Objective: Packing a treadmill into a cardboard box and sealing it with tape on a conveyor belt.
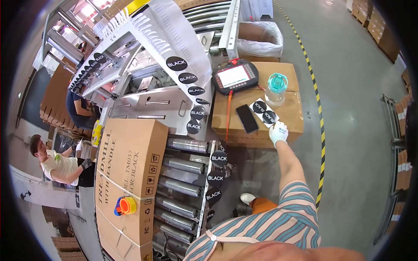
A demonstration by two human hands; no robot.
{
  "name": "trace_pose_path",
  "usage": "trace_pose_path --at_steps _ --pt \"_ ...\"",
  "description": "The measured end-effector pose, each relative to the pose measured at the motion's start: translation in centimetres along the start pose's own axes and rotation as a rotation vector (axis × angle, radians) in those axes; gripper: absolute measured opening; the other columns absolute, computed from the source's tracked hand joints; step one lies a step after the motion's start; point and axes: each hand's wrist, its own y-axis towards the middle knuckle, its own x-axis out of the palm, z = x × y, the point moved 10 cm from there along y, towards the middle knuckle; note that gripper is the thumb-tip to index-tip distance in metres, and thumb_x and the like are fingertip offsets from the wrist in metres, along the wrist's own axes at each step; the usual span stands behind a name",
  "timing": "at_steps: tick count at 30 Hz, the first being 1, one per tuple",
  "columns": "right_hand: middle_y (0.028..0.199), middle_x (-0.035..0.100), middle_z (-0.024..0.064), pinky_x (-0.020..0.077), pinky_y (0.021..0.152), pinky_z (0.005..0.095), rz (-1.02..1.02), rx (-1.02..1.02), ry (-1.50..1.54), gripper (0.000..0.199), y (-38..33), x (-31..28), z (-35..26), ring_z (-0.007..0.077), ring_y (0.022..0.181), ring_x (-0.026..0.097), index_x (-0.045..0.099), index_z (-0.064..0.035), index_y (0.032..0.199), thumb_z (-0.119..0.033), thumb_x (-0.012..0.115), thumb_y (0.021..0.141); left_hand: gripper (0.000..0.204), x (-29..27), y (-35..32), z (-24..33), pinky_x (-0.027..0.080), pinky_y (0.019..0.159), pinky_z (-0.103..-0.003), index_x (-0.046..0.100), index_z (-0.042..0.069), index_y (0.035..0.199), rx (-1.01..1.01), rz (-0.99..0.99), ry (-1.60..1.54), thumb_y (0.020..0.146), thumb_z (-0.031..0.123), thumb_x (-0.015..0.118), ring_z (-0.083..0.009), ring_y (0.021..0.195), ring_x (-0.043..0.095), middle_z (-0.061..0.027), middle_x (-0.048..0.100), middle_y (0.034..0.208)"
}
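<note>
Apparently, the brown carton (278, 68) is used as a table: the label sheet (264, 112) is laid on it beside the phone (247, 119), its near edge met by the right hand (279, 133). Fingers seem curled there; any pinch cannot be confirmed. Left hand is not seen.

Head camera: a fisheye, the left of a side-by-side pair, worn on the person's head and facing down.
Striped sleeve (298, 202): very near the lens, entering from the lower edge, with the gloved right hand (278, 132) farther out, right of the middle.
Long carton (124, 174): seen from above at lower left, near.
Rollers (180, 185): looked down on, left of and below centre.
Yellow-and-black floor line (322, 139): beyond the person's right, running up the view in a bow (the lens bends straight edges).
Co-worker (61, 167): well off, toward the left rim.
</note>
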Motion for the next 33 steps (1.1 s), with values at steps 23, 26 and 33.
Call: trace_pose_path --at_steps 23,26,33 --pt "0.126 0.053 0.0072 0.0477 0.092 0.0414 -0.287 0.144 -0.262 0.085 5.6 4.1 -1.0 0.0237 0.119 0.052 0.045 -0.0088 0.131 -0.044 0.084 0.064 0.045 -8.4 3.9 0.3 0.051 0.084 -0.05 0.062 0.011 0.104 0.038 0.141 -0.055 0.091 0.048 0.041 -0.0412 0.097 0.063 -0.023 0.065 0.101" --pt "0.122 0.054 0.0071 0.0477 0.092 0.0411 -0.269 0.119 -0.286 0.077 5.4 3.2 -1.3 0.0239 0.116 0.053 0.049 -0.0104 0.126 -0.043 0.084 0.064 0.046 -9.0 4.6 0.8 0.051 0.085 -0.05 0.062 0.011 0.105 0.056 0.154 -0.066 0.092 0.048 0.04 -0.0415 0.098 0.063 -0.0234 0.065 0.102" --pt "0.128 0.051 0.0119 0.0471 0.096 0.0403 -0.271 0.133 -0.121 0.083 5.0 3.3 -1.3 0.0286 0.12 0.052 0.045 -0.0094 0.131 -0.041 0.083 0.065 0.047 -6.8 2.3 1.3 0.05 0.086 -0.05 0.063 0.011 0.108 0.019 0.166 -0.152 0.092 0.049 0.039 -0.0421 0.1 0.062 -0.0243 0.065 0.104"
